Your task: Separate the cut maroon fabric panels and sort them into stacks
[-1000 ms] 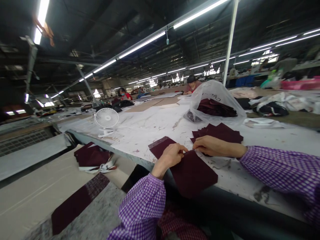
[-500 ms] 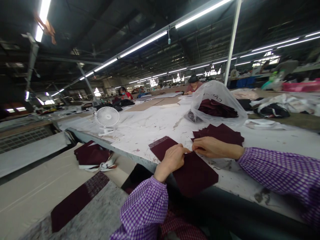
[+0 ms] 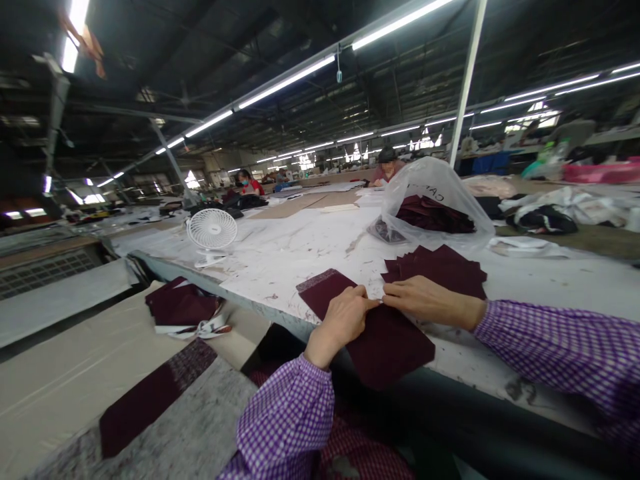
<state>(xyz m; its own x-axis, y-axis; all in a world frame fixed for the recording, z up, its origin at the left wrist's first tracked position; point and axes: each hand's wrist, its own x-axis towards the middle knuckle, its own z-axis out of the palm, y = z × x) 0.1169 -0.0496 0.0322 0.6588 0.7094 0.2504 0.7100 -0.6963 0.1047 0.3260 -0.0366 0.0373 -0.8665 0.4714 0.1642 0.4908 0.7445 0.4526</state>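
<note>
A long maroon fabric piece (image 3: pixel 390 343) lies across the near edge of the white worktable (image 3: pixel 300 257). My left hand (image 3: pixel 343 319) pinches its upper edge with the fingers closed. My right hand (image 3: pixel 425 300) meets it fingertip to fingertip and pinches the same edge. Just behind my right hand sits a fanned stack of maroon pieces (image 3: pixel 440 267). Both sleeves are purple check.
A clear plastic bag (image 3: pixel 433 200) holding more maroon pieces stands behind the stack. A small white fan (image 3: pixel 211 230) is at the table's left. More maroon pieces (image 3: pixel 180 307) lie on a lower surface to the left. Other people work at far tables.
Both hands keep pinching the fabric edge, with the fingertips drawn a little closer together. The view has shifted slightly.
</note>
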